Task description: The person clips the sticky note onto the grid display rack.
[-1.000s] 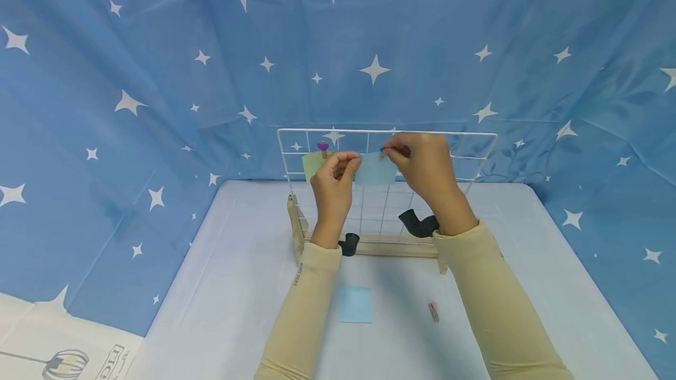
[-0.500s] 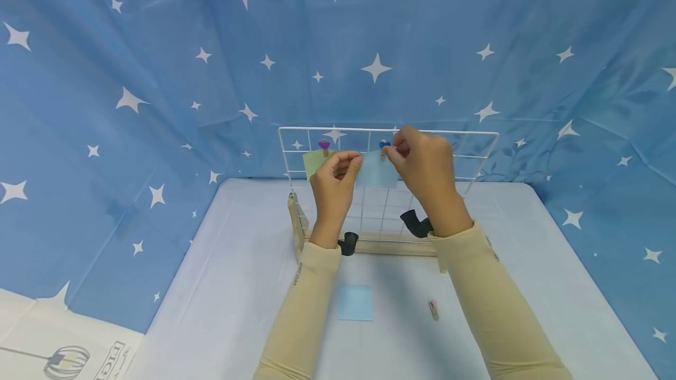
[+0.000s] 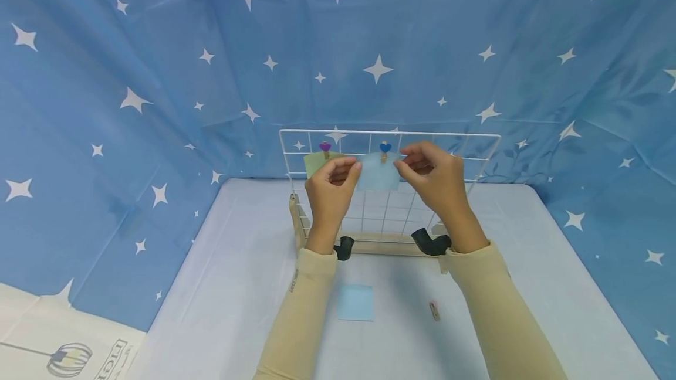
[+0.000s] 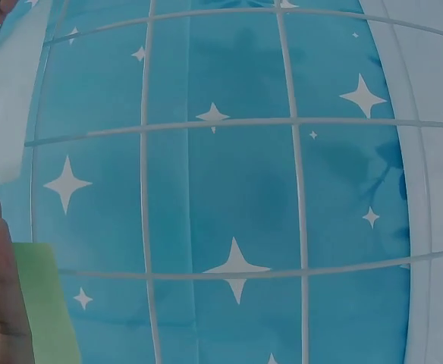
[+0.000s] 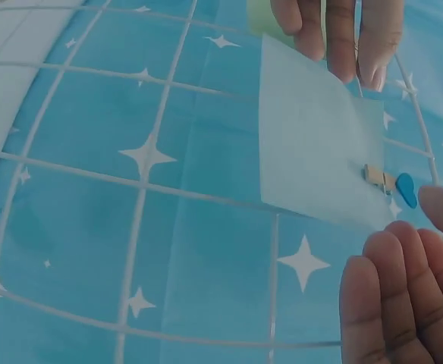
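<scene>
A light blue paper note (image 3: 376, 173) hangs at the wire grid's (image 3: 388, 132) upper part, held by a small wooden clothespin (image 5: 379, 178) topped with a blue heart (image 3: 385, 147). My left hand (image 3: 331, 186) is at the note's left edge, its fingertips right by the paper in the right wrist view. My right hand (image 3: 435, 175) is beside the note's right edge, thumb and fingers parted near the clothespin. Left of it hangs a green note (image 3: 313, 163), partly hidden by my left hand, under a clothespin with a purple heart (image 3: 324, 146).
On the white table (image 3: 227, 286) lie another blue note (image 3: 355, 302) and a loose clothespin (image 3: 434, 311). The grid stands on a wooden base (image 3: 388, 248). Black wrist cameras (image 3: 430, 243) sit close to the grid. A blue star-patterned cloth (image 3: 317, 34) rises behind.
My right hand has let go of the blue-heart clothespin and moved slightly right and down, uncovering it. My left hand has shifted slightly left along the note's edge.
</scene>
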{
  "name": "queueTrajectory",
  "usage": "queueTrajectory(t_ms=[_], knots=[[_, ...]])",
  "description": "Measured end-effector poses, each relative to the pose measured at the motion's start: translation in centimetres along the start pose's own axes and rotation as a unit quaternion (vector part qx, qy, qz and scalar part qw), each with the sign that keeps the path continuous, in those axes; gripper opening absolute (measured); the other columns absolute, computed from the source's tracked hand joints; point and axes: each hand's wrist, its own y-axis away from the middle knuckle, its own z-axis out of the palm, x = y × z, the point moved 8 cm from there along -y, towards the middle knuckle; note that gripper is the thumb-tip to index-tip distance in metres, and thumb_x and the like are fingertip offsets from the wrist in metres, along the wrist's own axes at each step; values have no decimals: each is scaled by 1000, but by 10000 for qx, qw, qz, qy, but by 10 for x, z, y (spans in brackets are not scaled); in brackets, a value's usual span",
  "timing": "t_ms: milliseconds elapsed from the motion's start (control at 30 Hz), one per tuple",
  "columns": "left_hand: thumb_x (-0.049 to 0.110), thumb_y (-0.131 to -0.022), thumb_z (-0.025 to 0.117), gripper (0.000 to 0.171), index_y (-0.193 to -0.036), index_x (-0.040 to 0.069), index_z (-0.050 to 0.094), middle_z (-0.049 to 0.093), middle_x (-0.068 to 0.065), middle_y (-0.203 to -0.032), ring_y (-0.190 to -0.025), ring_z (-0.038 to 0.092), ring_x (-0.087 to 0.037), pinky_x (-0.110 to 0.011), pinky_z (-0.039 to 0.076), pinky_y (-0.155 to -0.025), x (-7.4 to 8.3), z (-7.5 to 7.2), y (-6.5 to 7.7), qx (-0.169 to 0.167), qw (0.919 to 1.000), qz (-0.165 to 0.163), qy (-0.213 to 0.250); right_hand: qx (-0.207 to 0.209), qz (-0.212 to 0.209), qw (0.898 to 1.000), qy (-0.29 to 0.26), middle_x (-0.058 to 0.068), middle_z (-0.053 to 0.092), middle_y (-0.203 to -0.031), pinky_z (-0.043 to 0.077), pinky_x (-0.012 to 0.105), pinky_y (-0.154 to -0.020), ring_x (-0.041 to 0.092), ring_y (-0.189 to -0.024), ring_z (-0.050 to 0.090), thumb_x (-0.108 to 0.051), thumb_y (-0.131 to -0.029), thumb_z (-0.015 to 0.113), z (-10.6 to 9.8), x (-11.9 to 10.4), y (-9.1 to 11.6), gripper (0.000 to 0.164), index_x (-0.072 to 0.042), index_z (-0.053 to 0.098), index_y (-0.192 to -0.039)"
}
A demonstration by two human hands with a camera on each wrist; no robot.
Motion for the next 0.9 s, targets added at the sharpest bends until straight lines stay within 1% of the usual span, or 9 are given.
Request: queueTrajectory(t_ms=[67, 133, 267, 333, 433, 567, 667, 733, 900], knots=[[23, -90, 76, 19, -100, 8, 76, 74, -5, -90, -76, 70, -16, -28, 58, -72, -1, -1, 1, -44, 10000, 11, -14, -109, 143, 9993, -314, 9, 72, -87, 52, 12, -73, 16, -76, 68, -2, -85, 77, 0, 6, 4, 18, 0, 72, -102], [24, -90, 77, 20, -102, 8, 76, 74, -5, -92, -77, 70, -16, -29, 58, -74, -2, -2, 2, -107, 9999, 36, -32, -221, 269, 9978, -572, 10, 72, -92, 52, 13, -75, 12, -80, 67, -1, -86, 77, 1, 11, 9, 20, 0, 71, -105], [24, -88, 78, 22, -104, 8, 75, 74, -4, -96, -81, 70, -16, -30, 58, -76, -5, -6, 5, -217, 9998, -18, -40, -465, 502, 9923, -1034, 16, 71, -100, 53, 15, -79, 6, -87, 65, 2, -86, 75, 3, 19, 17, 27, 1, 70, -112], [24, -87, 79, 25, -105, 8, 75, 75, -3, -98, -83, 69, -15, -32, 57, -77, -7, -8, 8, -308, 9995, -85, -69, -592, 597, 9887, -1238, 18, 69, -104, 53, 15, -82, 6, -89, 64, 4, -85, 75, 4, 22, 22, 29, 3, 68, -114], [26, -86, 80, 28, -108, 9, 74, 74, -1, -100, -85, 69, -14, -34, 57, -78, -8, -11, 13, -489, 9985, -205, -152, -743, 745, 9830, -1504, 16, 68, -107, 53, 17, -84, 8, -90, 65, 4, -86, 75, 4, 26, 28, 29, 3, 68, -114], [28, -84, 82, 33, -110, 10, 74, 74, 2, -104, -89, 69, -14, -41, 57, -82, -9, -14, 19, -818, 9958, -378, -137, -899, 859, 9790, -1618, 15, 67, -109, 53, 18, -85, 11, -93, 65, 5, -86, 74, 4, 33, 38, 30, 3, 67, -115], [28, -84, 83, 35, -113, 12, 73, 73, 2, -107, -94, 69, -17, -49, 56, -85, -12, -16, 25, -1085, 9927, -524, -23, -1035, 908, 9774, -1603, 16, 66, -110, 53, 18, -86, 14, -94, 66, 5, -86, 74, 5, 37, 47, 31, 3, 66, -116], [29, -84, 83, 35, -114, 13, 73, 73, 2, -108, -96, 69, -17, -51, 55, -87, -14, -17, 29, -1236, 9904, -618, 6, -1138, 963, 9765, -1559, 17, 66, -112, 53, 18, -86, 14, -95, 66, 4, -86, 74, 5, 39, 52, 31, 3, 66, -116], [26, -84, 83, 36, -116, 14, 72, 71, -2, -113, -99, 68, -18, -49, 54, -90, -20, -20, 38, -1466, 9860, -790, 54, -1362, 1192, 9732, -1416, 14, 67, -114, 53, 19, -86, 16, -95, 67, -1, -87, 75, 6, 48, 64, 32, 1, 66, -118]])
